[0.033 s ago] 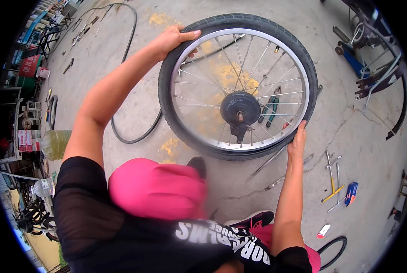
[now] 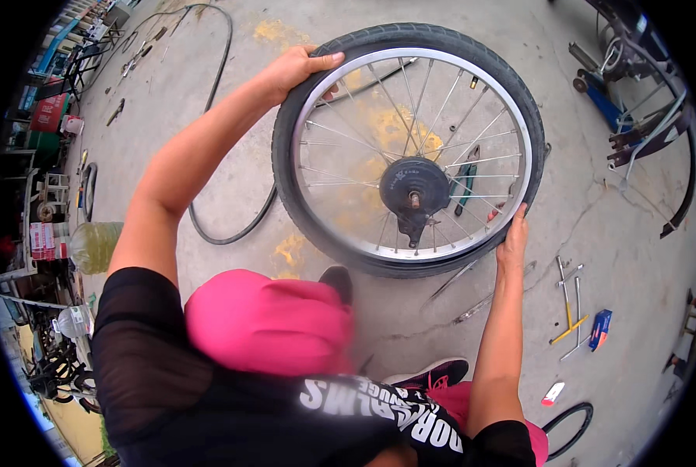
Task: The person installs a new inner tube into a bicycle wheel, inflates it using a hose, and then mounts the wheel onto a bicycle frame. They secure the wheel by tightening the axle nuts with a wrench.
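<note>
A bicycle wheel (image 2: 517, 109) with a black tyre, silver rim and spokes is held up over the floor, tilted toward me. At its centre sits a dark round hub brake (image 2: 415, 187) with a rusty axle end. My left hand (image 2: 297, 71) grips the tyre at its upper left, thumb over the front and fingertips showing behind the rim. On the lower right, my right hand (image 2: 513, 240) is closed around the tyre, its fingers mostly hidden behind it. A brass-coloured valve (image 2: 474, 82) pokes inward from the rim. Through the spokes, green-handled pliers (image 2: 465, 187) show on the ground.
A black hose (image 2: 200, 226) curves over the concrete on the left. At right lie yellow-and-silver T-handle wrenches (image 2: 570, 311), a blue-and-orange box (image 2: 600, 330) and a red-and-white item (image 2: 553, 394). A bicycle frame (image 2: 659, 132) stands farther right; bottles (image 2: 95, 247) line the left.
The wheel has shifted very slightly to the right and turned a little, its hub brake moving with it. Both hands keep their hold on the tyre.
</note>
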A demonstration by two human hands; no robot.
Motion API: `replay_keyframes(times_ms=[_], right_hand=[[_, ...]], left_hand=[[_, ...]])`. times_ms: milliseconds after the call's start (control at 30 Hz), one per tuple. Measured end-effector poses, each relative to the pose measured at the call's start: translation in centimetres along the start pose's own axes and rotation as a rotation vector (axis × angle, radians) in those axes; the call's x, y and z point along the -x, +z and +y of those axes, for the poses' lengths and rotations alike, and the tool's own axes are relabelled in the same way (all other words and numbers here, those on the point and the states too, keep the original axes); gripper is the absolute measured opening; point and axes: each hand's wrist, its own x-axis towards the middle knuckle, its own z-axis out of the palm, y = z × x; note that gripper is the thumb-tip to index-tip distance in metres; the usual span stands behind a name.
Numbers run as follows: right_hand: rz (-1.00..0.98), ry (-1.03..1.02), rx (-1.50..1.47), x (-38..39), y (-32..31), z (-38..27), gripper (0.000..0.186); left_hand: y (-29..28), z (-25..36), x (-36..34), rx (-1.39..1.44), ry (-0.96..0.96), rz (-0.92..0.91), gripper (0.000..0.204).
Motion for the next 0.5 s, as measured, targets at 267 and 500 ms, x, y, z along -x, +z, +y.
replay_keyframes(times_ms=[267, 500], right_hand=[[0.197, 0.156, 0.331, -1.9, -3.1, -2.7, 0.053], [0.249, 0.281, 0.428, -2.4, -4.0, -1.3, 0.05]], left_hand=[[5.1, -9.4, -1.9, 0.069, -0.182, 0.056, 0.043], [7.8, -18.2, -2.0, 0.167, -0.339, 0.075, 0.05]])
